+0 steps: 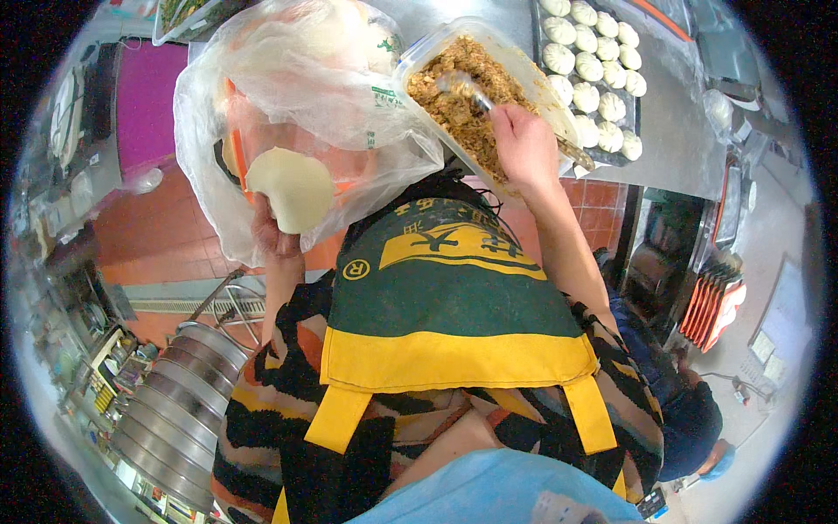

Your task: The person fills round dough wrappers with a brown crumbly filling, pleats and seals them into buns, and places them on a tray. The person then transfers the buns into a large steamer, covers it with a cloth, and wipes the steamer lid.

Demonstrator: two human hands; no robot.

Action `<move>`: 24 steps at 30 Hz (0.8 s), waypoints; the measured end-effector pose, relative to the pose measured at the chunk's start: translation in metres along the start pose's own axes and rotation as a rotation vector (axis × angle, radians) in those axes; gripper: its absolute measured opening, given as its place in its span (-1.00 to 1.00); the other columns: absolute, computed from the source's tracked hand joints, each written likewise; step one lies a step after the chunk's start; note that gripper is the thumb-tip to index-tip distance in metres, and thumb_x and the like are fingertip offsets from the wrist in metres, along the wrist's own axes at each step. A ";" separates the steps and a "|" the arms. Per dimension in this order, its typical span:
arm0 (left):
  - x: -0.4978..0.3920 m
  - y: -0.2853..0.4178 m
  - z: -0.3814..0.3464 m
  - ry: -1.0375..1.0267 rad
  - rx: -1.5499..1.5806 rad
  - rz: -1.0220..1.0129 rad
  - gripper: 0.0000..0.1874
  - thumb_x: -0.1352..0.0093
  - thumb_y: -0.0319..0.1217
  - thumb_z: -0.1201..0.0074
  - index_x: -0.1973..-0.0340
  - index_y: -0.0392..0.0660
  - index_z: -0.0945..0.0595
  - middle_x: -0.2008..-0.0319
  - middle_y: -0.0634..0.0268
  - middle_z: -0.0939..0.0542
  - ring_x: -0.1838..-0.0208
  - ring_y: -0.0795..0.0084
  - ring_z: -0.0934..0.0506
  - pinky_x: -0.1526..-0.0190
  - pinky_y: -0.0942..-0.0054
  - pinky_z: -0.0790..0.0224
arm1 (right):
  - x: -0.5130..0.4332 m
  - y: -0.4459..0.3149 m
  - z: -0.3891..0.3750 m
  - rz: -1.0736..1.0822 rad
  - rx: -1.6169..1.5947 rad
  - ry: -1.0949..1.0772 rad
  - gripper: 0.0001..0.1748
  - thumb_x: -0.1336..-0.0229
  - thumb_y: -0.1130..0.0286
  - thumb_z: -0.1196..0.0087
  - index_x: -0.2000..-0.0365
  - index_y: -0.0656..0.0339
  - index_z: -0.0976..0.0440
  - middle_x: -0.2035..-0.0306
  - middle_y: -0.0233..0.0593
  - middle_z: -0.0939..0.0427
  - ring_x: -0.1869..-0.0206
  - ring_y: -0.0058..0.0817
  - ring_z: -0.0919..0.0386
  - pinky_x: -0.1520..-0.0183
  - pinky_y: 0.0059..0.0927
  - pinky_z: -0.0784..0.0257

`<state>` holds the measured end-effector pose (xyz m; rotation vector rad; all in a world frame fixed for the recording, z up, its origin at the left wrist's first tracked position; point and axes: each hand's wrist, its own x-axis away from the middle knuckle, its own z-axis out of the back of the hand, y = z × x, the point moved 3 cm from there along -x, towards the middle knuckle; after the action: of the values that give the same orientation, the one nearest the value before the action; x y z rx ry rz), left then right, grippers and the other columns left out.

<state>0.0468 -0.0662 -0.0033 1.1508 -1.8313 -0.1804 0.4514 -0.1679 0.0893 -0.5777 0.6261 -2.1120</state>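
Note:
A flat round dough wrapper (292,186) rests in my left hand (277,230), with the fingers beneath its near edge. Behind it spreads a thin translucent plastic bag (308,105), draped over something with an orange rim. My right hand (524,144) grips a metal spoon (483,99), whose bowl is down in the brown minced filling (452,108). That filling lies in a clear plastic tub (547,92) at the table's near edge. Another utensil handle (576,155) sticks out over the tub's right-hand edge, partly hidden by my wrist.
Several pleated buns (588,66) sit in rows on a dark tray (545,16) right of the tub. A container of green filling (186,14) stands at the far left. Stacked metal steamers (177,399) are at lower left. A person in dark clothing (681,406) is at lower right.

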 end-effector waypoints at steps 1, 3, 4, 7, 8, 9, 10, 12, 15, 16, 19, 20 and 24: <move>0.000 -0.001 -0.003 -0.064 0.020 -0.038 -0.45 -0.55 -0.17 0.09 -0.37 -0.15 -0.31 -0.35 0.10 -0.39 -0.38 0.07 -0.36 -0.39 -0.09 -0.19 | -0.009 0.001 -0.008 -0.078 0.072 -0.061 -0.62 -0.30 0.18 0.08 0.33 0.25 -0.61 0.36 0.17 -0.61 0.24 0.13 -0.60 0.10 0.06 -0.48; -0.005 -0.002 -0.010 -0.212 0.157 -0.052 -0.45 -0.54 -0.16 0.07 -0.36 -0.13 -0.33 -0.34 0.12 -0.40 -0.39 0.08 -0.35 -0.40 -0.12 -0.17 | -0.031 -0.002 -0.022 -0.078 0.183 -0.106 -0.64 -0.28 0.19 0.05 0.25 0.22 -0.64 0.36 0.14 -0.61 0.23 0.10 -0.60 0.10 -0.01 -0.48; -0.009 -0.001 -0.012 -0.249 0.203 -0.072 -0.45 -0.53 -0.15 0.06 -0.35 -0.12 -0.34 -0.34 0.13 -0.40 -0.39 0.09 -0.34 -0.40 -0.13 -0.15 | -0.038 -0.003 -0.027 -0.075 0.176 -0.148 -0.63 -0.26 0.18 0.05 0.28 0.21 -0.65 0.38 0.13 -0.62 0.22 0.10 -0.60 0.08 0.01 -0.48; -0.013 0.005 -0.026 -0.561 0.491 -0.022 -0.47 -0.52 -0.15 0.03 -0.33 -0.11 -0.38 -0.34 0.14 -0.40 -0.41 0.11 -0.31 -0.43 -0.14 -0.09 | -0.041 -0.003 -0.029 -0.014 0.173 -0.129 -0.63 -0.26 0.17 0.04 0.29 0.23 -0.65 0.37 0.14 -0.62 0.21 0.11 -0.60 0.07 0.02 -0.47; -0.014 0.007 -0.025 -0.412 0.353 -0.123 -0.46 -0.52 -0.14 0.03 -0.33 -0.11 -0.38 -0.35 0.15 -0.39 -0.42 0.09 -0.29 -0.43 -0.15 -0.07 | -0.039 -0.002 -0.029 -0.029 0.169 -0.143 -0.63 -0.25 0.17 0.04 0.29 0.23 -0.65 0.36 0.14 -0.62 0.21 0.11 -0.60 0.06 0.02 -0.47; -0.013 0.010 -0.026 -0.326 0.267 -0.182 -0.45 -0.51 -0.13 0.02 -0.33 -0.10 -0.38 -0.36 0.15 -0.38 -0.43 0.08 -0.28 -0.44 -0.16 -0.05 | -0.035 -0.002 -0.028 -0.037 0.157 -0.132 -0.63 -0.25 0.17 0.04 0.30 0.23 -0.65 0.35 0.14 -0.62 0.20 0.11 -0.60 0.06 0.01 -0.47; -0.011 0.012 -0.029 -0.320 0.209 -0.228 -0.45 -0.50 -0.13 0.02 -0.34 -0.09 -0.38 -0.38 0.16 -0.38 -0.45 0.06 -0.26 -0.44 -0.17 -0.03 | -0.031 -0.001 -0.027 -0.045 0.156 -0.115 -0.63 -0.25 0.17 0.04 0.30 0.22 -0.65 0.35 0.14 -0.62 0.20 0.11 -0.60 0.06 0.01 -0.47; -0.007 0.013 -0.046 -0.560 0.459 -0.044 -0.46 -0.52 -0.17 0.05 -0.35 -0.11 -0.35 -0.40 0.13 -0.33 -0.45 0.07 -0.26 -0.46 -0.16 -0.01 | -0.028 -0.003 -0.031 -0.036 0.213 -0.191 -0.64 -0.26 0.17 0.03 0.30 0.21 -0.66 0.34 0.13 -0.62 0.21 0.10 -0.60 0.07 0.00 -0.48; -0.004 0.014 -0.067 -0.735 0.748 0.111 -0.39 -0.50 -0.10 0.07 -0.37 -0.14 -0.31 -0.43 0.06 -0.27 -0.46 0.05 -0.24 -0.47 -0.16 0.02 | -0.030 -0.003 -0.030 -0.019 0.206 -0.233 -0.63 -0.26 0.14 -0.01 0.24 0.21 -0.66 0.36 0.12 -0.63 0.25 0.01 -0.62 0.11 -0.08 -0.48; -0.003 0.013 -0.072 -0.730 0.780 0.130 -0.36 -0.49 -0.07 0.07 -0.37 -0.14 -0.31 -0.43 0.05 -0.27 -0.46 0.04 -0.23 -0.47 -0.16 0.02 | -0.032 0.000 -0.028 -0.047 0.141 -0.246 -0.62 -0.25 0.14 -0.02 0.22 0.22 -0.66 0.37 0.11 -0.63 0.26 -0.02 -0.62 0.12 -0.11 -0.48; 0.005 0.007 -0.083 -0.764 0.732 0.122 -0.28 -0.45 0.03 0.07 -0.38 -0.16 -0.29 -0.43 0.00 -0.25 -0.47 0.00 -0.21 -0.46 -0.16 0.02 | -0.039 0.011 -0.017 -0.125 0.012 -0.177 -0.59 -0.20 0.13 -0.10 0.14 0.27 -0.63 0.38 0.11 -0.64 0.28 -0.10 -0.65 0.14 -0.17 -0.50; 0.009 0.004 -0.087 -0.786 0.696 0.125 -0.25 -0.43 0.06 0.07 -0.38 -0.16 -0.28 -0.43 -0.02 -0.24 -0.47 -0.02 -0.21 -0.46 -0.16 0.02 | -0.043 0.014 -0.013 -0.117 -0.012 -0.125 -0.57 -0.18 0.11 -0.13 0.15 0.27 -0.64 0.36 0.14 -0.64 0.27 -0.05 -0.66 0.13 -0.13 -0.52; 0.018 -0.017 -0.107 -0.884 0.527 0.138 -0.14 -0.38 0.19 0.08 -0.39 -0.18 -0.26 -0.44 -0.09 -0.21 -0.48 -0.07 -0.18 -0.46 -0.15 0.01 | -0.058 0.014 -0.011 -0.072 0.283 0.005 -0.66 -0.24 0.22 -0.08 0.21 0.31 -0.62 0.35 0.15 -0.65 0.23 0.00 -0.65 0.11 -0.05 -0.52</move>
<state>0.1368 -0.0542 0.0583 1.4175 -2.8529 -0.1375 0.4845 -0.1256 0.0617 -0.4416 0.3040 -2.2197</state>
